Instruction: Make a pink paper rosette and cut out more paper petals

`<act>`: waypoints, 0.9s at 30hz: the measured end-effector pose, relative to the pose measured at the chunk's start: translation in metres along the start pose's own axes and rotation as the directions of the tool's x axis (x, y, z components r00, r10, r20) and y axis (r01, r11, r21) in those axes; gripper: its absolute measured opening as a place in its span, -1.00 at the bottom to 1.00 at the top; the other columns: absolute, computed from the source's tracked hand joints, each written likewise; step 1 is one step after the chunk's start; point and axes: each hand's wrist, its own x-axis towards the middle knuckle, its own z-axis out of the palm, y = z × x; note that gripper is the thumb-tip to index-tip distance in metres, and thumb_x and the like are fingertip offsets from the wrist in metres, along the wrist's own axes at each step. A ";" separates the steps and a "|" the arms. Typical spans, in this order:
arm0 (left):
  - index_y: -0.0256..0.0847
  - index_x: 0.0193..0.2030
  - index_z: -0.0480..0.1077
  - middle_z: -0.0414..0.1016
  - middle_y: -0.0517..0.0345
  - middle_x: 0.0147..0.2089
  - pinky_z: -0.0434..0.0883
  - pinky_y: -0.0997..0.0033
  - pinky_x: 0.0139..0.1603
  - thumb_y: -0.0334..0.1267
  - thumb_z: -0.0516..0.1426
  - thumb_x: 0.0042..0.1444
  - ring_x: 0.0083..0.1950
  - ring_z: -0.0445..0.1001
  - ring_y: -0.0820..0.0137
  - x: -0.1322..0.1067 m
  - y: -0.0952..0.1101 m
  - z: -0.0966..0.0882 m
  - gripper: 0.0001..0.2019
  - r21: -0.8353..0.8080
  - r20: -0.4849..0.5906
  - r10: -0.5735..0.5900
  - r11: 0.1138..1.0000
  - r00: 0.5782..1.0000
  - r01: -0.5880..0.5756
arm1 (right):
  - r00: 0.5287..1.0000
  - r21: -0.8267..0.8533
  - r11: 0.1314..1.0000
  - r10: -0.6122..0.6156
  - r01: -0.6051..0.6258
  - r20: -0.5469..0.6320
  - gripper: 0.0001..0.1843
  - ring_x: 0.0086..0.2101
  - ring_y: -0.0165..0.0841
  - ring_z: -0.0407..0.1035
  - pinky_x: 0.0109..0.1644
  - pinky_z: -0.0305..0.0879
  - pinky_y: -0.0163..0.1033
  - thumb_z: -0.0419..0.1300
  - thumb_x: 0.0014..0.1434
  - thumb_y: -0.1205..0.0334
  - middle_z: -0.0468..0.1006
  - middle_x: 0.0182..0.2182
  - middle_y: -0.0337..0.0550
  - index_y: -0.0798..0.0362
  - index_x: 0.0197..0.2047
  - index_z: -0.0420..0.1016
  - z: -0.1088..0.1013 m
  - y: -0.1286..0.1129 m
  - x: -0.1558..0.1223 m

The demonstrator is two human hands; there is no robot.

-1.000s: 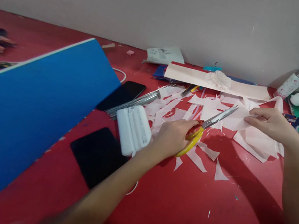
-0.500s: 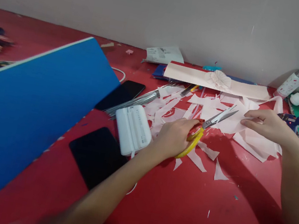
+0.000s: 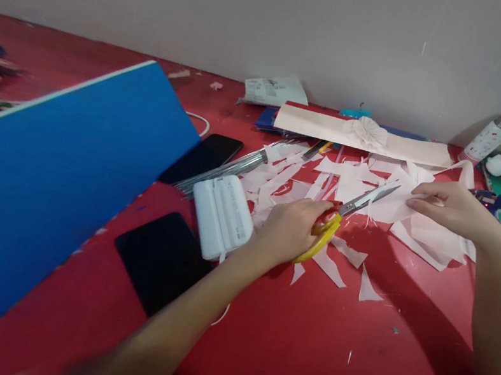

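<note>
We log a red worktable (image 3: 297, 364) with a tilted blue board (image 3: 46, 190) at its left and a cream paper strip (image 3: 319, 126) bearing a paper rosette (image 3: 365, 131) at the back. Our hands are apart. The left hand (image 3: 289, 230) clamps yellow-handled scissors (image 3: 364, 201), blades reaching over a pink paper sheet (image 3: 389, 199) that the right hand (image 3: 457, 211) pinches. A white plastic case (image 3: 221, 216) sits just beside the left hand. Pink paper scraps (image 3: 337, 271) lie below the scissors.
</note>
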 end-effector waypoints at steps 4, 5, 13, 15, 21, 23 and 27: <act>-0.26 -0.07 0.45 0.57 -0.03 -0.19 0.30 0.36 -0.30 -0.20 -0.03 0.17 -0.23 0.48 0.27 -0.001 -0.001 0.001 -0.67 0.015 -0.022 0.009 1.000 1.000 -0.009 | 1.000 -0.005 1.000 0.031 -0.031 0.005 -0.71 -0.38 -0.36 0.28 -0.28 0.14 -0.24 0.13 0.13 0.02 0.50 -0.44 -0.20 0.07 -0.40 0.48 -0.003 0.003 0.000; -0.26 -0.07 0.45 0.57 -0.03 -0.19 0.30 0.36 -0.30 -0.20 -0.03 0.17 -0.24 0.48 0.27 -0.002 -0.001 0.002 -0.67 0.015 -0.020 0.010 1.000 1.000 -0.009 | 0.999 -0.009 0.999 0.046 -0.046 0.005 -0.71 -0.37 -0.34 0.30 -0.27 0.16 -0.23 0.13 0.12 0.01 0.51 -0.42 -0.19 0.06 -0.39 0.49 -0.005 0.004 -0.001; -0.26 -0.01 0.43 0.56 -0.06 -0.14 0.33 0.30 -0.23 -0.15 -0.02 0.16 -0.17 0.48 0.22 0.000 0.000 -0.002 -0.63 0.005 0.020 -0.025 1.000 0.999 0.025 | 0.999 -0.040 0.998 0.046 -0.047 -0.027 -0.76 -0.32 -0.25 0.40 -0.26 0.24 -0.18 0.15 0.09 0.03 0.56 -0.36 -0.16 0.00 -0.37 0.53 -0.018 0.013 -0.008; -0.25 0.01 0.42 0.55 -0.06 -0.13 0.33 0.28 -0.20 -0.14 -0.04 0.18 -0.15 0.47 0.21 0.000 0.001 -0.002 -0.62 0.004 0.025 -0.026 1.000 0.999 0.026 | 0.998 -0.052 0.997 0.050 -0.052 -0.040 -0.76 -0.32 -0.25 0.41 -0.25 0.26 -0.17 0.15 0.09 0.03 0.57 -0.35 -0.16 0.00 -0.37 0.53 -0.018 0.015 -0.008; -0.26 0.08 0.38 0.53 -0.09 -0.06 0.34 0.26 -0.17 -0.17 -0.05 0.19 -0.09 0.47 0.18 0.000 0.002 -0.002 -0.60 0.017 0.057 -0.030 0.999 0.998 0.029 | 0.998 -0.074 0.996 0.044 -0.047 -0.035 -0.76 -0.32 -0.27 0.41 -0.23 0.28 -0.17 0.13 0.10 0.05 0.57 -0.36 -0.15 0.01 -0.38 0.53 -0.017 0.010 -0.007; -0.26 0.09 0.37 0.53 -0.09 -0.05 0.35 0.25 -0.18 -0.17 -0.05 0.19 -0.09 0.47 0.17 0.000 0.003 -0.002 -0.60 0.018 0.057 -0.032 0.999 0.998 0.031 | 0.998 -0.080 0.995 0.060 -0.062 -0.031 -0.77 -0.31 -0.27 0.41 -0.24 0.28 -0.18 0.12 0.10 0.06 0.57 -0.35 -0.16 0.00 -0.38 0.53 -0.016 0.007 -0.007; -0.24 0.09 0.36 0.53 -0.06 -0.03 0.36 0.25 -0.15 -0.15 -0.04 0.19 -0.08 0.47 0.18 -0.002 0.005 -0.004 -0.60 -0.005 0.051 -0.023 1.000 0.998 0.023 | 0.996 -0.124 0.988 0.087 -0.090 -0.025 -0.78 -0.30 -0.26 0.42 -0.24 0.28 -0.19 0.12 0.08 0.09 0.58 -0.33 -0.17 -0.01 -0.37 0.53 -0.013 0.002 -0.006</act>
